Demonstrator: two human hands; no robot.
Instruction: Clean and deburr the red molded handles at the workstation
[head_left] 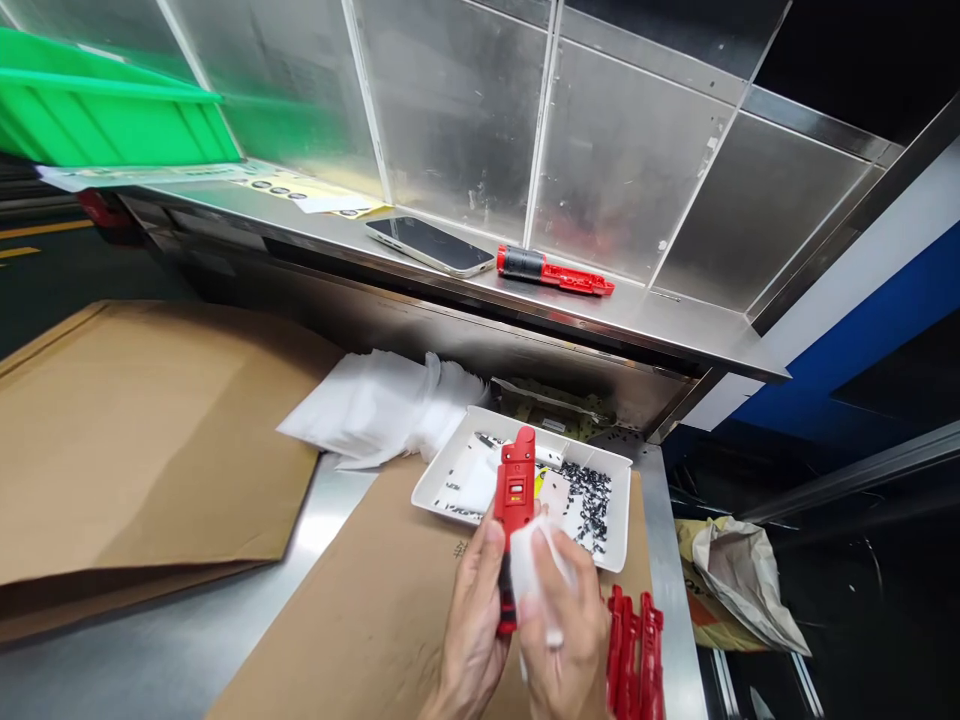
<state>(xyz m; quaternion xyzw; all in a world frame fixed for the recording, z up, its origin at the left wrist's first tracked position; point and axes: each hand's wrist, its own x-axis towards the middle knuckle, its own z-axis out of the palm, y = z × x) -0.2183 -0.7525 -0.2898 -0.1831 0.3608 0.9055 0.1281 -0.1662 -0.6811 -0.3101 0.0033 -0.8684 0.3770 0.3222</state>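
Observation:
Upright in my left hand is a red plastic housing with a black lower part and a small window in its face. The left fingers are wrapped round its lower half. My right hand, slightly blurred, grips a white cloth or tissue against the housing's right side. Just beyond both hands sits a white tray holding many small black pieces and a few flat items. Several similar red parts lie beside my right hand, partly hidden by it.
A cardboard sheet covers the metal bench, with a large cardboard box at left. White packing sleeves lie behind. The raised shelf carries a phone, a red and black tool and a green bin. An open sack stands right.

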